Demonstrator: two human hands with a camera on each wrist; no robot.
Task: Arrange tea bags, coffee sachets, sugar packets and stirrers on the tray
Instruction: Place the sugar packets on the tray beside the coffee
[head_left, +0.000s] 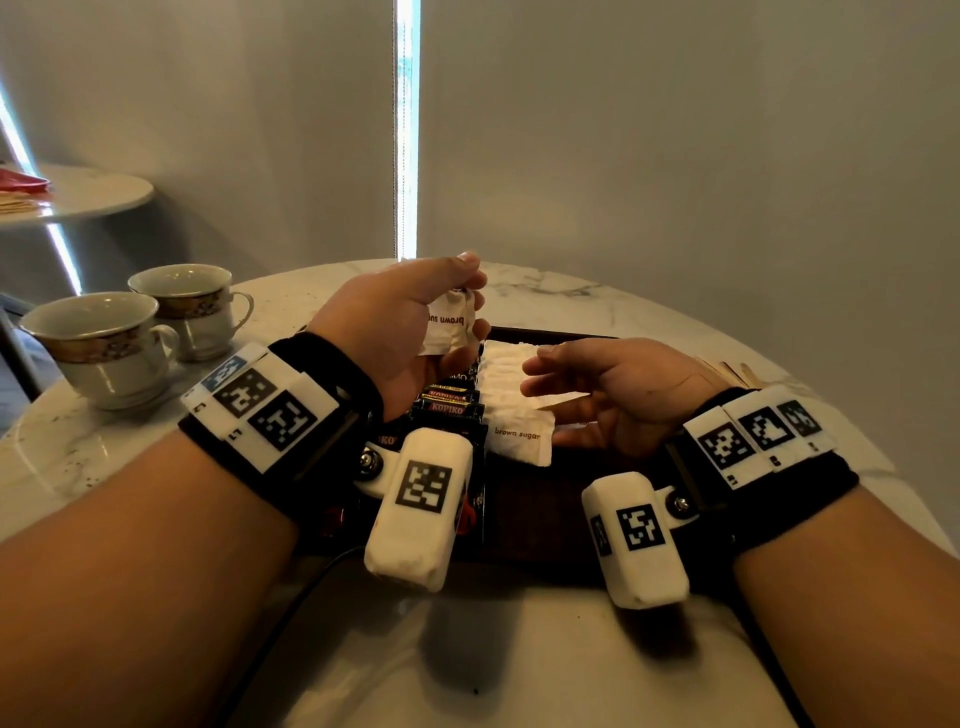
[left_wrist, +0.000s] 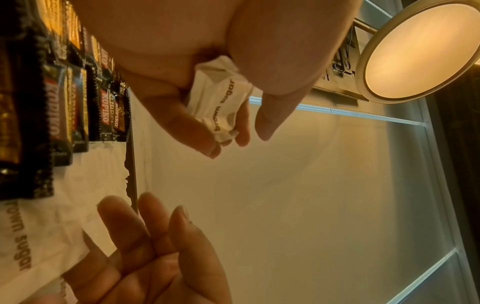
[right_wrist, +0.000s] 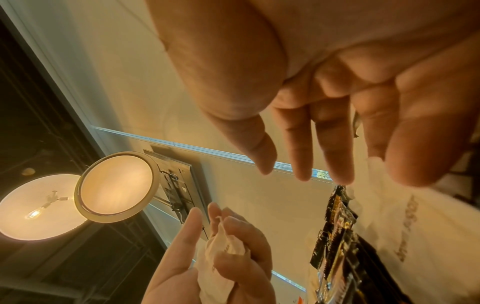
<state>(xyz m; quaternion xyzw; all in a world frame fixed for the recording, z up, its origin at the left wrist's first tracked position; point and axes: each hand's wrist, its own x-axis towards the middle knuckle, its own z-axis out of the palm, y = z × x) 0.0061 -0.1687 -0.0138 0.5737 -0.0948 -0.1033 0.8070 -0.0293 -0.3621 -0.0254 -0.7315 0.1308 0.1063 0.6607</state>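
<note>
My left hand (head_left: 415, 317) is raised above the dark tray (head_left: 524, 514) and grips a bunch of white brown sugar packets (head_left: 449, 325), seen crumpled among its fingers (left_wrist: 221, 107) (right_wrist: 226, 246). On the tray lies a row of black Kopiko coffee sachets (head_left: 449, 408) (left_wrist: 62, 102), and to their right an overlapping row of white sugar packets (head_left: 511, 400). My right hand (head_left: 587, 395) hovers just over that white row, palm turned left, fingers straight and empty (right_wrist: 311, 144). Wooden stirrers (head_left: 732, 371) lie behind the right wrist.
Two gold-banded teacups (head_left: 104, 343) (head_left: 192, 306) stand at the left on the round marble table (head_left: 597, 296). A second small table (head_left: 88, 192) with red things is at far left. Cables run off the front edge.
</note>
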